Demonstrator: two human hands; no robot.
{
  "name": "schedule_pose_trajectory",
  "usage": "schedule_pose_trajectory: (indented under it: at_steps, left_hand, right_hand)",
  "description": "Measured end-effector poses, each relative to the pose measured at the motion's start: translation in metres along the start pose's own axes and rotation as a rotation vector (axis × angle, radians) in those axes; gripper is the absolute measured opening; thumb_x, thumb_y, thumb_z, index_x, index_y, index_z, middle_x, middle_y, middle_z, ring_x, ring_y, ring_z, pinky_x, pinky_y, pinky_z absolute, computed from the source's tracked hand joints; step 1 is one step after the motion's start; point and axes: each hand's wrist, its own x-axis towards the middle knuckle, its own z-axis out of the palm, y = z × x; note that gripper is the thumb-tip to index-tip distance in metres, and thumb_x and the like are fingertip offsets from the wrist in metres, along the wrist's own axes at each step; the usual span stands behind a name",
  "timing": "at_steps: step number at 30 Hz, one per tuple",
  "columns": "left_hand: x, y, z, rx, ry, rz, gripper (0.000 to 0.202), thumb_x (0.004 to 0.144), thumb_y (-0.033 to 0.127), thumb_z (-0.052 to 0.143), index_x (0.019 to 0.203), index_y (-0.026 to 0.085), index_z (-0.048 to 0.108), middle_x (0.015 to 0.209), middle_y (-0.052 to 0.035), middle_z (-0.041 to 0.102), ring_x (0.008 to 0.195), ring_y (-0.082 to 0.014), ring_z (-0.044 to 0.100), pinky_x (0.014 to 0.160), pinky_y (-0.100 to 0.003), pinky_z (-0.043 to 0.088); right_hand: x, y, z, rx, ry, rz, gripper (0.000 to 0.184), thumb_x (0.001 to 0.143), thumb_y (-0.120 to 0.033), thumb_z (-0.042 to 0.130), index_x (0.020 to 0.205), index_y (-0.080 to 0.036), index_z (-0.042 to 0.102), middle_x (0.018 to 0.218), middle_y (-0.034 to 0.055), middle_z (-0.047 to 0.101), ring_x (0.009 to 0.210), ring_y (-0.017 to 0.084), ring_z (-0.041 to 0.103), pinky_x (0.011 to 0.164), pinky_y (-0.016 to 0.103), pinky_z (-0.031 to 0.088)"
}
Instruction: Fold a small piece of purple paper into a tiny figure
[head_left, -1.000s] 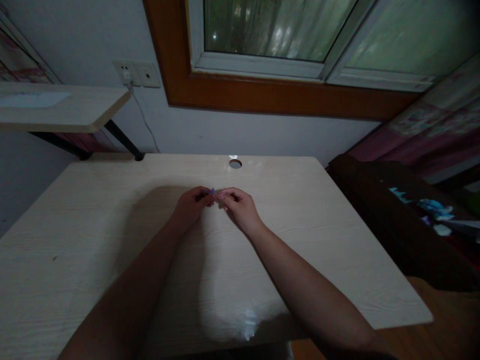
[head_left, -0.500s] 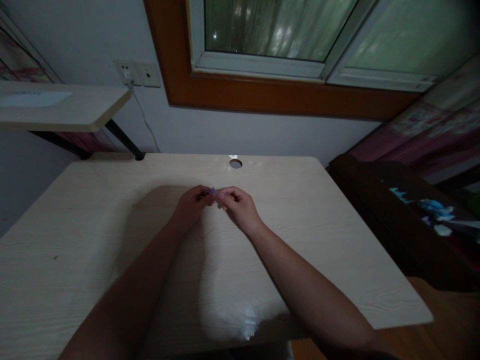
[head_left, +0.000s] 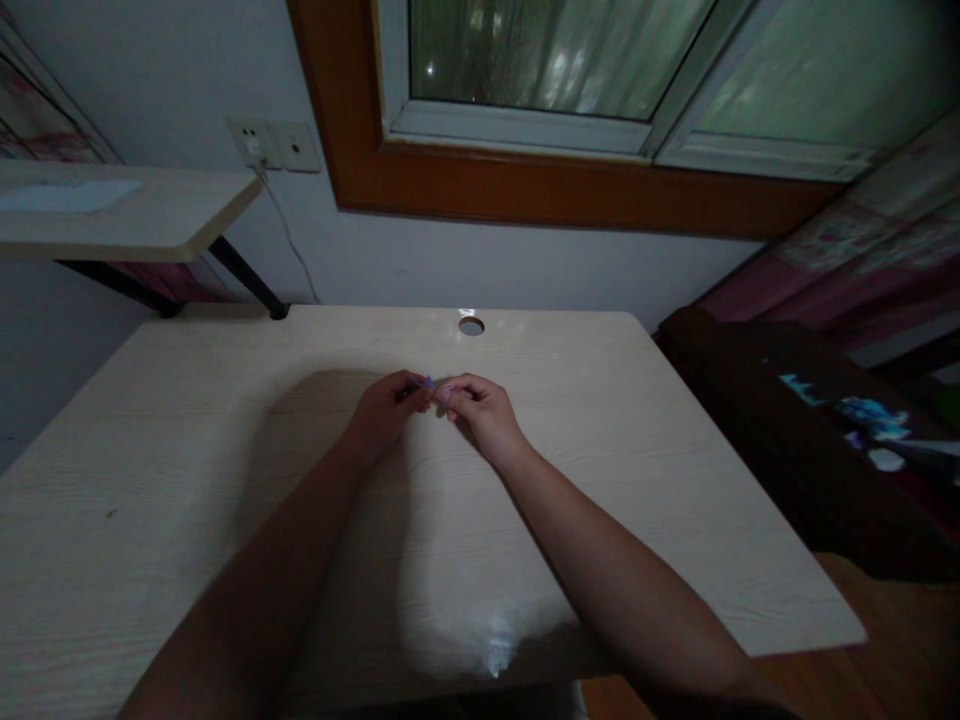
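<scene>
A tiny bluish-purple piece [head_left: 429, 382] shows between my fingertips over the far middle of the pale wooden desk [head_left: 480, 520]. My left hand [head_left: 385, 412] is closed in a pinch on it. Close beside it, my right hand [head_left: 484, 408] is also pinched, its fingertips meeting or almost meeting those of the left. Whether the right fingers grip the same piece or something else is hidden. The piece is too small and dim for me to tell its kind.
Behind my hands the desk has a round cable hole [head_left: 472, 327]. A raised shelf [head_left: 180, 215] with a sheet of paper [head_left: 71, 196] stands at the left. To the right, a dark brown cabinet [head_left: 757, 400] carries blue and white items [head_left: 870, 418]. A window [head_left: 525, 110] is above.
Both hands stay in nearly the same place. The fingertips and the small piece have shifted only very slightly.
</scene>
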Motion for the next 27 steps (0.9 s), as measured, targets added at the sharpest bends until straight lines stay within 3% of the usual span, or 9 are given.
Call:
schedule_pose_trajectory:
  at_steps: [11,20,27]
  left_hand:
    - [-0.0003,0.0070,-0.0006,0.011,0.014,-0.016,0.023,0.083,0.042,0.065,0.082,0.019,0.066,0.072,-0.0001,0.066,0.070,-0.0150,0.061,0.071,-0.027,0.049]
    - [0.0022,0.0055,-0.0054,-0.083,0.141,-0.034,0.026,0.083,0.044,0.066,0.085,0.018,0.067,0.074,-0.0009,0.067,0.071,-0.0147,0.061,0.073,-0.028,0.049]
    - [0.0017,0.0012,-0.0027,-0.083,0.117,-0.015,0.028,0.080,0.046,0.070,0.084,0.018,0.067,0.072,-0.0006,0.066,0.070,-0.0146,0.061,0.070,-0.028,0.049]
  right_hand:
    - [0.0016,0.0020,-0.0034,0.020,0.005,0.011,0.019,0.069,-0.036,0.083,0.074,-0.020,0.073,0.063,-0.0010,0.067,0.053,0.011,0.052,0.056,0.026,0.043]
    - [0.0041,0.0045,-0.0066,0.090,0.068,0.005,0.020,0.070,-0.035,0.082,0.079,-0.020,0.074,0.072,-0.0005,0.069,0.053,0.009,0.050,0.055,0.025,0.040]
    - [0.0049,0.0083,-0.0023,-0.004,0.053,-0.016,0.027,0.068,-0.039,0.084,0.085,-0.021,0.072,0.066,-0.0023,0.065,0.056,0.010,0.051,0.057,0.026,0.041]
